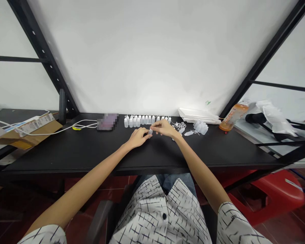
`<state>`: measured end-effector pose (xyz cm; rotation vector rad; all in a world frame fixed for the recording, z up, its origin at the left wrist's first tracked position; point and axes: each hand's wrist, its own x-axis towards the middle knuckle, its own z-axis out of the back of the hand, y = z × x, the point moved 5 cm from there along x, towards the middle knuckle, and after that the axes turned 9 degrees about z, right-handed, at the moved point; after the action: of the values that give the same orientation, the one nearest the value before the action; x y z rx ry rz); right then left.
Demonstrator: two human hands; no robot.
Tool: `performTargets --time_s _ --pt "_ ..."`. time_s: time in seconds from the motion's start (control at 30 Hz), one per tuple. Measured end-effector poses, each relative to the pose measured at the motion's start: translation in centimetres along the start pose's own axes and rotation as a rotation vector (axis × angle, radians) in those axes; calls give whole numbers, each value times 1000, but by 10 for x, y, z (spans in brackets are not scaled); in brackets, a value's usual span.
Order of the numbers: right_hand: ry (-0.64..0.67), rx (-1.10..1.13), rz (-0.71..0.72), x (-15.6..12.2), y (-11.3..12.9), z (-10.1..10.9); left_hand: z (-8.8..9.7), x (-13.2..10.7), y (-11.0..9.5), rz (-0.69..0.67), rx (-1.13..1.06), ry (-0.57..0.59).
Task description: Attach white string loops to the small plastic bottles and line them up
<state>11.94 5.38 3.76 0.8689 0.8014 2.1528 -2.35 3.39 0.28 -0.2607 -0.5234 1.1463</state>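
Observation:
My left hand [138,137] and my right hand [165,128] meet over the black table [78,149], fingers pinched together on one small white plastic bottle [150,130]. Just behind them a row of several small white bottles [146,120] stands upright near the wall. To the right of my right hand lie loose white caps with strings [179,126] and a cluster of small bottles lying down [200,127].
A stack of white sheets [198,116] lies at the back right, an orange drink bottle [233,117] beside it. A blurred phone [107,122] with a white cable [66,129] and a cardboard box [27,130] sit left. A red stool [274,193] stands at lower right.

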Motion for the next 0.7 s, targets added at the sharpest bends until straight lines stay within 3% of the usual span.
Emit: performTargets --time_s 0.47,0.7 --pt "56 -22 71 -8 0 5 -4 -3 -4 -116 39 -23" --pt "15 104 51 -11 3 8 9 -6 -5 -71 -149 -97"
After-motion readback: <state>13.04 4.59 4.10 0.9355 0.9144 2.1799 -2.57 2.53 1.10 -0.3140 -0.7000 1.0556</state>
